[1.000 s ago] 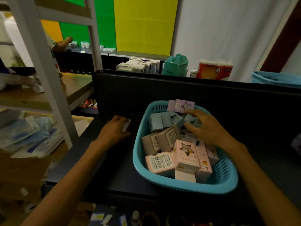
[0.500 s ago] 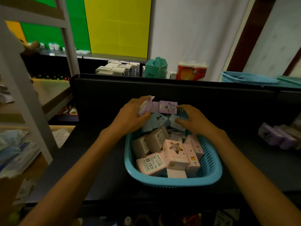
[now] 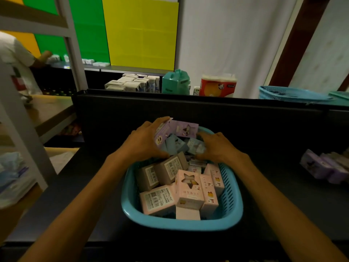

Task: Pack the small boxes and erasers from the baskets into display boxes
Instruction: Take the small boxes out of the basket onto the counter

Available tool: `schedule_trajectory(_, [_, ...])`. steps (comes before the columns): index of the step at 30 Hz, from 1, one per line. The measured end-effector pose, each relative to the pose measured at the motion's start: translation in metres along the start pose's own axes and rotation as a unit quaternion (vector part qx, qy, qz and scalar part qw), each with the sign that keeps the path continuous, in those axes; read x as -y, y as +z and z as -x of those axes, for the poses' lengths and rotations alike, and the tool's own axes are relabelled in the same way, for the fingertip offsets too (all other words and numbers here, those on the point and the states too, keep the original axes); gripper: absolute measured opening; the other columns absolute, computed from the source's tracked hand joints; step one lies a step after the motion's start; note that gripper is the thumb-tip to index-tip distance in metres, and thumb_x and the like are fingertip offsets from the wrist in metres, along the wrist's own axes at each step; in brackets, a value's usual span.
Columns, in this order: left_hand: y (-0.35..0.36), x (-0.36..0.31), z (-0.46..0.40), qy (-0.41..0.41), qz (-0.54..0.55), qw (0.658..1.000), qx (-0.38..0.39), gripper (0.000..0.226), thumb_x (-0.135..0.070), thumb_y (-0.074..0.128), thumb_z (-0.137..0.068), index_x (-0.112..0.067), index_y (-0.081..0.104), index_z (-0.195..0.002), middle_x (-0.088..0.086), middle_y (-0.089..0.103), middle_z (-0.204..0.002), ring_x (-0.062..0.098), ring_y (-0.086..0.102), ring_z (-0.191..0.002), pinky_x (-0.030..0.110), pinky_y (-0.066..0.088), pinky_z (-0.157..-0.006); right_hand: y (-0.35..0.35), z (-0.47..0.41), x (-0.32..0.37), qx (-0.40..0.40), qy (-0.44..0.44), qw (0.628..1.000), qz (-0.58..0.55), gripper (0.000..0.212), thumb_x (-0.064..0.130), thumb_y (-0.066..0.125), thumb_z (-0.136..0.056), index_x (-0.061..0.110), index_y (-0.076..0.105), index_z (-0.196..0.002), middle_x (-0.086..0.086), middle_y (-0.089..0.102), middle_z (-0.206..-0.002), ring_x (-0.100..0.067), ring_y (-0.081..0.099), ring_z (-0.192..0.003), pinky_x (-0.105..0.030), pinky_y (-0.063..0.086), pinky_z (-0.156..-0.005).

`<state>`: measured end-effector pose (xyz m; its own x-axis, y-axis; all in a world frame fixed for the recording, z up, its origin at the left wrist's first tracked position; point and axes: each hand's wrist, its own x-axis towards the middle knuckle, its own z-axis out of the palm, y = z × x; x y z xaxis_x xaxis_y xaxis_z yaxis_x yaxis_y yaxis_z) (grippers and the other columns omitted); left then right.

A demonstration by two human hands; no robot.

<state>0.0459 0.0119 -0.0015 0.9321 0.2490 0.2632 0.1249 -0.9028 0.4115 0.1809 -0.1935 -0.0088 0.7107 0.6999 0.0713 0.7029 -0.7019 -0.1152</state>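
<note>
small cardboard boxes, pink [image 3: 189, 188], grey-brown [image 3: 170, 168], pale blue [image 3: 175, 145] and lilac [image 3: 186, 128], are heaped in a light blue perforated plastic basket [image 3: 231, 195] that is set on a dark table [image 3: 79, 195], in front of a black upright back panel [image 3: 117, 114]. both hands are placed at the far end of the heap. the left hand [image 3: 143, 142] is curled around a lilac box [image 3: 161, 134] at the basket's far left rim, with the fingers laid over its top and the thumb pressed beneath. the right hand [image 3: 217, 148] is laid palm down on the blue boxes, fingers loosely spread; whether anything is gripped under it cannot be told. more lilac boxes [image 3: 319, 167] are seen on the table well to the right. a second blue basket [image 3: 290, 93] is seen beyond the panel, near a teal carton [image 3: 175, 82].
</note>
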Motion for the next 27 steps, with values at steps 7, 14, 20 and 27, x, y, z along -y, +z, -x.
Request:
schedule_trajectory(7, [-0.003,0.006,0.003,0.028,0.084,0.995,0.041,0.115,-0.032,0.088,-0.056,-0.054,0.012,-0.139,0.000,0.044,-0.132,0.021,0.047,-0.116,0.039,0.049,-0.092,0.004,-0.003,-0.004,-0.031,-0.019,0.999,-0.012,0.061,0.055,0.068,-0.075,0.026,0.048,-0.126,0.001,0.058,-0.123,-0.021,0.052,-0.113,-0.028,0.035,-0.095])
schedule_trajectory(14, [-0.005,0.009,0.005,0.056,0.080,0.992,0.081,0.122,-0.023,0.088,-0.055,-0.053,0.006,-0.140,-0.001,0.039,-0.133,0.018,0.042,-0.118,0.036,0.044,-0.095,0.006,-0.001,-0.013,-0.078,-0.005,0.994,-0.071,0.069,0.054,0.072,-0.067,0.026,0.050,-0.126,0.001,0.055,-0.120,-0.021,0.053,-0.103,-0.036,0.046,-0.089])
schedule_trajectory(20, [-0.002,0.007,0.009,0.070,0.062,0.995,0.019,0.121,-0.027,0.087,-0.056,-0.053,0.004,-0.140,-0.001,0.040,-0.126,0.018,0.046,-0.111,0.031,0.047,-0.087,-0.002,0.006,-0.010,-0.116,-0.014,0.981,-0.153,0.059,0.039,0.076,-0.073,0.022,0.052,-0.124,0.006,0.050,-0.110,-0.012,0.053,-0.097,-0.029,0.048,-0.082])
schedule_trajectory(27, [0.007,0.011,0.003,0.066,0.072,0.995,-0.031,0.110,-0.028,0.082,-0.064,-0.056,0.006,-0.138,-0.002,0.037,-0.124,0.015,0.046,-0.105,0.025,0.049,-0.078,-0.011,-0.015,-0.007,-0.160,0.019,0.955,-0.249,0.052,0.033,0.070,-0.083,0.013,0.047,-0.126,-0.006,0.057,-0.120,-0.013,0.055,-0.095,-0.023,0.045,-0.074])
